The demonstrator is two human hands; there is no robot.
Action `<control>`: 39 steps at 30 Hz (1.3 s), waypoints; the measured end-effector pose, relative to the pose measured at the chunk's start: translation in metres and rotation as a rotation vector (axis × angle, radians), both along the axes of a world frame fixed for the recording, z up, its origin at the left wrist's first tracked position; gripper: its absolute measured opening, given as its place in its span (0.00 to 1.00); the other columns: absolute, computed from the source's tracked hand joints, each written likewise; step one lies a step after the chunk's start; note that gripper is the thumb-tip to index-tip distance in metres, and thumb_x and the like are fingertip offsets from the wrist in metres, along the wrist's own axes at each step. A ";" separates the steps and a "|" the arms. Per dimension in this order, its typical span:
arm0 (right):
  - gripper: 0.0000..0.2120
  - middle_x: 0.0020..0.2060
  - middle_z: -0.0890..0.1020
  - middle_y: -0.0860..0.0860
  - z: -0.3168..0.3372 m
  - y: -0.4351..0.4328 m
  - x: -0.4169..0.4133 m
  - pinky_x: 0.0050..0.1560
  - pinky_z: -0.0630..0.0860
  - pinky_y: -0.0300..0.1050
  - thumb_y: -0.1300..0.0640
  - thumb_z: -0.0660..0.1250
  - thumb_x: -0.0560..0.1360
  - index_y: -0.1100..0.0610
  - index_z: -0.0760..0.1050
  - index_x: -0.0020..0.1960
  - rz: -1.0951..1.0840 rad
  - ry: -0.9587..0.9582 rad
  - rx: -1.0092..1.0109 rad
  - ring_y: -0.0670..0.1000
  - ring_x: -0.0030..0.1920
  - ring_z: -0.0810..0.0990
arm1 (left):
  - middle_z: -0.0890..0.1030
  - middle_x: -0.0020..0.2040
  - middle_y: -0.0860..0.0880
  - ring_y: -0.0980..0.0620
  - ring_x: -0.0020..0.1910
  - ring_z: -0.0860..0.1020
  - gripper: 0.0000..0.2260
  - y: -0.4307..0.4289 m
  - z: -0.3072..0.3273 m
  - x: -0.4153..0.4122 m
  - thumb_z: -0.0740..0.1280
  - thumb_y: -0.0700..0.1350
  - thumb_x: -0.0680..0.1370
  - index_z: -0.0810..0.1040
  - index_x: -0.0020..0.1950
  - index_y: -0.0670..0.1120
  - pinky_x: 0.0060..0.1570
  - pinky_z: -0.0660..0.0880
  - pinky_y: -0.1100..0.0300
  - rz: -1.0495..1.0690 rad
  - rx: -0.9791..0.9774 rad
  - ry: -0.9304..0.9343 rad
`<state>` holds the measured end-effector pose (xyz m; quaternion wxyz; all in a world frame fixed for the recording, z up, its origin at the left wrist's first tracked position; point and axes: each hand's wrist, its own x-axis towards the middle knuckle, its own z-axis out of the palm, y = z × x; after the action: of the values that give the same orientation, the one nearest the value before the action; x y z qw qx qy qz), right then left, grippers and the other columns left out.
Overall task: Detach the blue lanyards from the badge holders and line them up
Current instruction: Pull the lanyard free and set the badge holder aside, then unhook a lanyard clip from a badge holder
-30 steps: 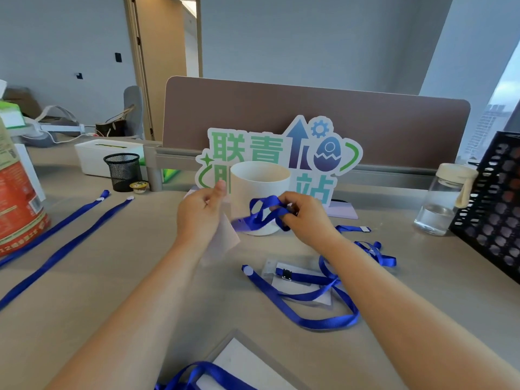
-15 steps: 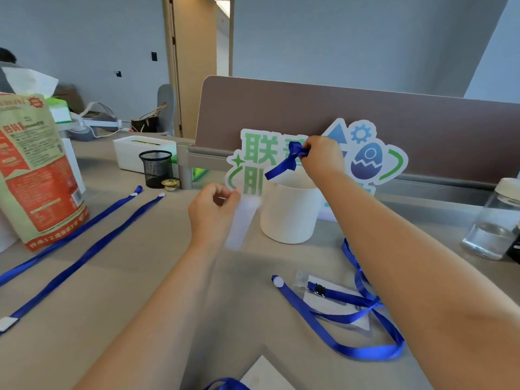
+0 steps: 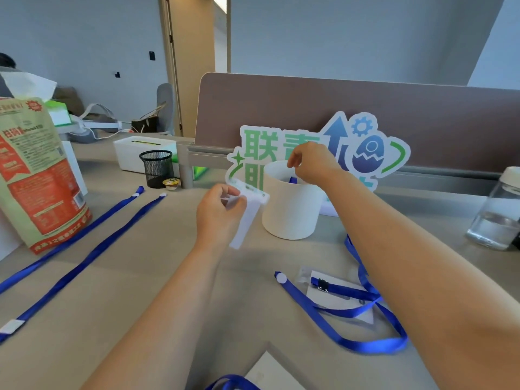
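My left hand (image 3: 221, 212) pinches a clear badge holder (image 3: 247, 212) by its upper edge, just left of a white cup (image 3: 292, 215). My right hand (image 3: 312, 161) hovers over the cup's mouth with its fingers pointing down. A bit of blue lanyard (image 3: 292, 180) shows inside the cup right under that hand; whether the fingers still pinch it is hidden. Two detached lanyards (image 3: 84, 237) (image 3: 92, 260) lie side by side at the left. Another lanyard (image 3: 323, 325) is clipped to a holder (image 3: 337, 302) under my right forearm. A third lanyard (image 3: 230, 382) peeks in at the bottom edge.
A red and tan bag (image 3: 36, 178) stands at the left. A black mesh cup (image 3: 156, 168) and a white box (image 3: 140, 153) sit behind the laid-out lanyards. A cut-out sign (image 3: 374, 153) leans on the brown divider (image 3: 365, 102). A glass jar (image 3: 498, 218) stands at the right.
My right hand lifted the bunched lanyard away from the holder, then came down over the cup, where the blue now shows. My left hand kept the holder and moved little.
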<state>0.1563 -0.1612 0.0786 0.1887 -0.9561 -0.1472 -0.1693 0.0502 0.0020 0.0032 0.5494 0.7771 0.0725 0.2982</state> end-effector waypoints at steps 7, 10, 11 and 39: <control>0.11 0.46 0.81 0.51 -0.016 -0.054 -0.038 0.43 0.74 0.43 0.65 0.60 0.73 0.56 0.79 0.47 -0.006 -0.100 0.141 0.49 0.41 0.75 | 0.73 0.39 0.59 0.60 0.38 0.70 0.03 -0.023 0.010 -0.008 0.68 0.44 0.74 0.74 0.44 0.49 0.33 0.64 0.69 -0.153 0.232 0.020; 0.10 0.46 0.82 0.52 -0.024 -0.084 -0.055 0.46 0.77 0.46 0.65 0.60 0.73 0.57 0.79 0.47 -0.022 -0.116 0.167 0.50 0.41 0.76 | 0.73 0.38 0.60 0.63 0.36 0.70 0.03 -0.042 0.017 -0.010 0.68 0.43 0.74 0.75 0.44 0.48 0.33 0.65 0.73 -0.263 0.325 0.013; 0.10 0.45 0.82 0.52 -0.027 -0.094 -0.060 0.47 0.77 0.47 0.65 0.60 0.73 0.57 0.79 0.47 -0.037 -0.111 0.166 0.51 0.41 0.76 | 0.72 0.38 0.60 0.64 0.37 0.70 0.03 -0.050 0.020 -0.009 0.68 0.42 0.74 0.74 0.44 0.47 0.34 0.66 0.74 -0.303 0.357 0.017; 0.18 0.62 0.76 0.55 -0.124 -0.264 -0.089 0.60 0.67 0.39 0.67 0.56 0.77 0.57 0.74 0.64 -0.274 0.294 0.105 0.54 0.60 0.75 | 0.71 0.40 0.54 0.53 0.42 0.71 0.07 -0.216 -0.018 0.018 0.66 0.46 0.76 0.69 0.44 0.46 0.36 0.67 0.67 -0.433 0.457 0.063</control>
<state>0.0676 -0.4252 -0.0457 0.2328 -0.9704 0.0224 -0.0595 0.0678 -0.2137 -0.0146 0.4089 0.8867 -0.1462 0.1586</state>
